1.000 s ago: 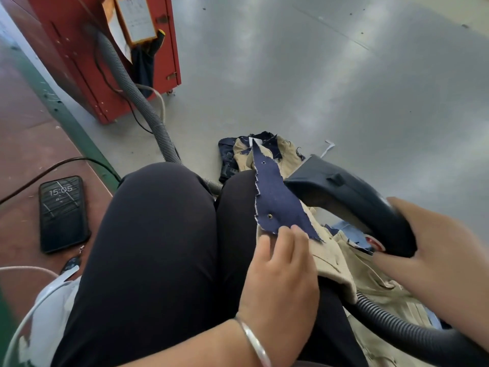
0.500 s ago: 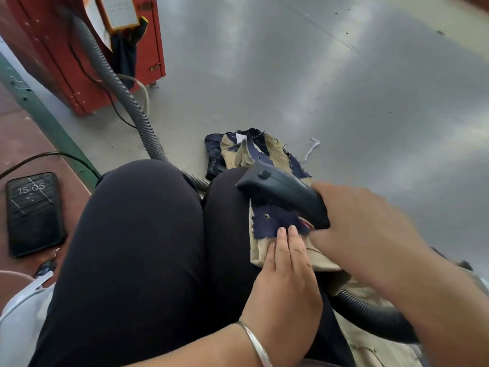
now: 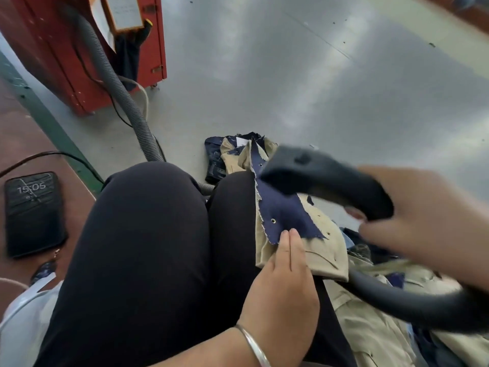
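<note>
A navy fabric scrap (image 3: 280, 213) with metal eyelets lies on a beige fabric piece (image 3: 320, 250) draped over my right thigh. My left hand (image 3: 283, 287) presses straight fingers on the near edge of both pieces. My right hand (image 3: 428, 221), blurred by motion, grips the dark handle of a suction nozzle (image 3: 317, 176). The nozzle's tip hovers over the far end of the navy scrap. Its ribbed hose (image 3: 402, 300) curves back under my right arm.
A red machine cabinet (image 3: 87, 49) stands at the back left with a grey hose (image 3: 119, 96) running to my knees. A phone (image 3: 33, 213) lies on the brown surface at left. More beige and navy pieces (image 3: 230, 152) are heaped on the grey floor and by my right side.
The nozzle swept down over the navy scrap half a second ago and has now drawn back up and right. My left hand kept pressing the fabric.
</note>
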### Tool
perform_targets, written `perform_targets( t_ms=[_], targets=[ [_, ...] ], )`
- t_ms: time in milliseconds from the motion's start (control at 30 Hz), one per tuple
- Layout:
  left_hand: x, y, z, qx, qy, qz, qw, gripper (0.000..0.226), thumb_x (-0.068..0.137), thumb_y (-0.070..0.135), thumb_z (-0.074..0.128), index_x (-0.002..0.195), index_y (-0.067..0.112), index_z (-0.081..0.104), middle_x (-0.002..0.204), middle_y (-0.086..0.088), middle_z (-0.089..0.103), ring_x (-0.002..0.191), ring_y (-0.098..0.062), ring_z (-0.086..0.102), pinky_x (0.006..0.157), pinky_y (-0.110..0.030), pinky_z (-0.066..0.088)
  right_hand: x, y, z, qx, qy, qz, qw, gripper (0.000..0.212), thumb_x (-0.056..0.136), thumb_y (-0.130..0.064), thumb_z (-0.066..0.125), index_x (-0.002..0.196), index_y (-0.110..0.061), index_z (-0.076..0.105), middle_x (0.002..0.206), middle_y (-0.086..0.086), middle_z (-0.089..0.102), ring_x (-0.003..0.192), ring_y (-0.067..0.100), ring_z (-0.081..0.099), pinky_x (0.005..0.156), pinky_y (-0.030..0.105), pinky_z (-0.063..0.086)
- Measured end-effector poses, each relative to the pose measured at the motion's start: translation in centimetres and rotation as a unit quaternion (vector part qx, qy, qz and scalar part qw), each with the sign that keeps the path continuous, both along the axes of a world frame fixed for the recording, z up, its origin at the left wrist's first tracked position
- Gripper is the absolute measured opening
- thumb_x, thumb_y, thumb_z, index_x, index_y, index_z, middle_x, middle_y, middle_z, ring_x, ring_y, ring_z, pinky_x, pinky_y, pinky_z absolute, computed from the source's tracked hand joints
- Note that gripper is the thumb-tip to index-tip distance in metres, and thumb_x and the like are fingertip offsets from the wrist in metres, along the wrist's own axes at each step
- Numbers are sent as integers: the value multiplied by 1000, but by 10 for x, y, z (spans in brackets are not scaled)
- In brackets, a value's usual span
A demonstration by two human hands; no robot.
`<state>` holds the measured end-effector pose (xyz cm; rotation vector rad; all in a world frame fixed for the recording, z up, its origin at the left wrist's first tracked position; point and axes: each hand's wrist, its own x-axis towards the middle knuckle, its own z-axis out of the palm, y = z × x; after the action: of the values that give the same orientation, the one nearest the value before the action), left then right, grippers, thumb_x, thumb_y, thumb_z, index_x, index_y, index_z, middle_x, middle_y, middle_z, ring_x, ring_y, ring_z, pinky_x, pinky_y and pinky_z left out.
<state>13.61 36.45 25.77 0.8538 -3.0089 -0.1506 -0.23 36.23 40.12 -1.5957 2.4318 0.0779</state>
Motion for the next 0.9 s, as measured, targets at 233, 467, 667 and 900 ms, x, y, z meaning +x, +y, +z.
perform_targets(
  t_ms=[233,467,667,900],
  targets=[
    [-7,5,-1,-25,-13,-5,1000,55,83,12,26,127,4,58,128,-18,58,119,-30,56,97,-31,48,33,4,-14,109,127,42,985,24,79,-31,57,84,-36,34,68,-11,41,56,1,35,46,20,22],
    [-5,6,1,-9,-15,11,1000,56,81,13,25,122,10,63,125,-12,62,115,-26,59,91,-28,52,28,-72,-33,30,94,30,995,18,87,-28,61,93,-27,44,79,-2,48,76,27,48,56,28,31],
    [0,3,2,-4,-11,8,1000,52,82,13,29,122,8,63,124,-14,61,114,-29,59,91,-29,52,11,-53,11,-105,-16,12,994,18,71,-16,69,85,-19,59,65,4,61,59,29,65,52,36,52],
    [-3,4,0,0,-9,-2,1000,51,80,11,31,118,8,65,120,-13,64,111,-27,62,86,-28,54,19,24,-8,71,65,15,995,45,63,-24,67,86,-50,39,54,-7,52,54,8,53,51,34,46]
  ],
)
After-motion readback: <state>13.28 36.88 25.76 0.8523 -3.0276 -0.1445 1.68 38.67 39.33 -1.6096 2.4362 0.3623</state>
